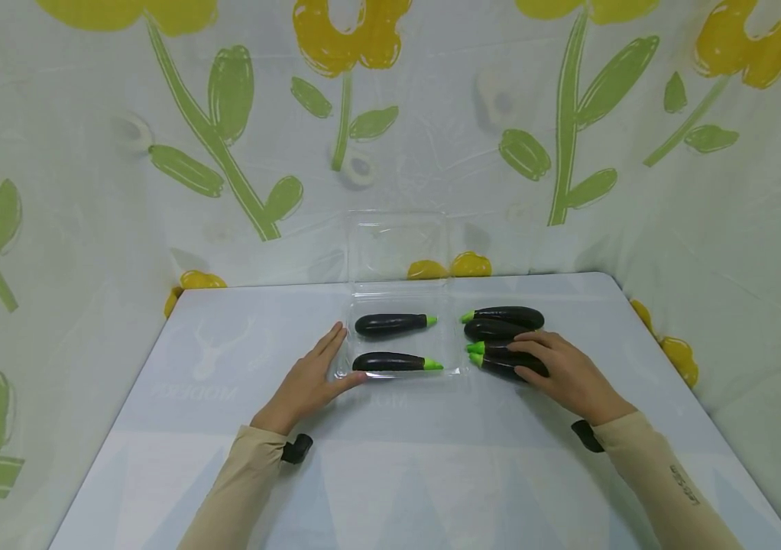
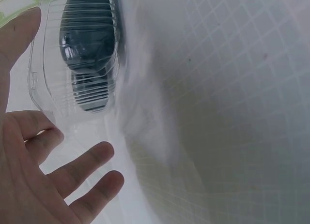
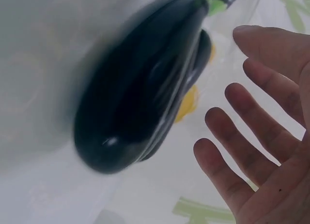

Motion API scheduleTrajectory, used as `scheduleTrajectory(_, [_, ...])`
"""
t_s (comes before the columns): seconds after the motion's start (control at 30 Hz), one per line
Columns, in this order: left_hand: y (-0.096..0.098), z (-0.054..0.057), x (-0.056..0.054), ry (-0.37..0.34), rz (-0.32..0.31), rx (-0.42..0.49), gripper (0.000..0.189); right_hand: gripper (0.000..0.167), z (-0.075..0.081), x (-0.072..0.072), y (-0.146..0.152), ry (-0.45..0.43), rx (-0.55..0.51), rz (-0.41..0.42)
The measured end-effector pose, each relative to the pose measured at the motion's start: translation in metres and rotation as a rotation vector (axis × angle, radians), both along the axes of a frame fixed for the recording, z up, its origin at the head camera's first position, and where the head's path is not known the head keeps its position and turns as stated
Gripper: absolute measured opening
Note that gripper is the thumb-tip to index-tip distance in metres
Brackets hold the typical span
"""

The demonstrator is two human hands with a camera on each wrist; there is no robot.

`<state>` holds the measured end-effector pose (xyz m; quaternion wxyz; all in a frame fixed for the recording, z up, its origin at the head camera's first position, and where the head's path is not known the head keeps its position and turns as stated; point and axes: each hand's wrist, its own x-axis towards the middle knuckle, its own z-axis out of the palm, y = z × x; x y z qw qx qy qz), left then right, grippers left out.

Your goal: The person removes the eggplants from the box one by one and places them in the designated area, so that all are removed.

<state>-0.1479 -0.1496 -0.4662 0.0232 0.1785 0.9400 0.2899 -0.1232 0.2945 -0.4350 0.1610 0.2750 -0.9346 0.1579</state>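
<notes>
A clear plastic clamshell box (image 1: 397, 344) lies with its lid (image 1: 397, 248) raised behind it. Inside are two dark eggplants with green stems, a far eggplant (image 1: 390, 325) and a near eggplant (image 1: 390, 361), lying crosswise and apart. My left hand (image 1: 306, 384) is at the box's left side, thumb at its front corner and fingers spread along the edge. Right of the box, several more eggplants (image 1: 509, 315) lie side by side. Over the nearer ones is my right hand (image 1: 565, 376), fingers spread; the right wrist view shows a gap between its fingertips and an eggplant (image 3: 140, 88).
The white table (image 1: 418, 473) carries faint printed lettering. Behind it and at both sides hangs a curtain (image 1: 432, 114) with yellow flowers and green leaves. The raised lid stands close to the back curtain.
</notes>
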Motion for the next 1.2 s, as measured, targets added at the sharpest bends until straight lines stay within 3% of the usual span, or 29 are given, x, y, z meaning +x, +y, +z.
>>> scheduleTrajectory(0.2, [0.0, 0.001, 0.001, 0.0, 0.0, 0.013, 0.101, 0.041, 0.004, -0.004, -0.016, 0.021, -0.043, 0.038])
scheduleTrajectory(0.73, [-0.001, -0.003, 0.0, 0.013, -0.002, 0.015, 0.101, 0.045, 0.017, -0.015, -0.068, -0.089, -0.087, 0.093])
scheduleTrajectory(0.97, [-0.002, -0.002, 0.0, 0.023, -0.009, 0.016, 0.099, 0.044, 0.017, -0.022, -0.092, -0.07, -0.09, 0.145])
scheduleTrajectory(1.2, [-0.002, -0.003, 0.0, 0.027, -0.011, 0.022, 0.098, 0.044, 0.014, -0.028, -0.114, -0.157, -0.084, 0.191])
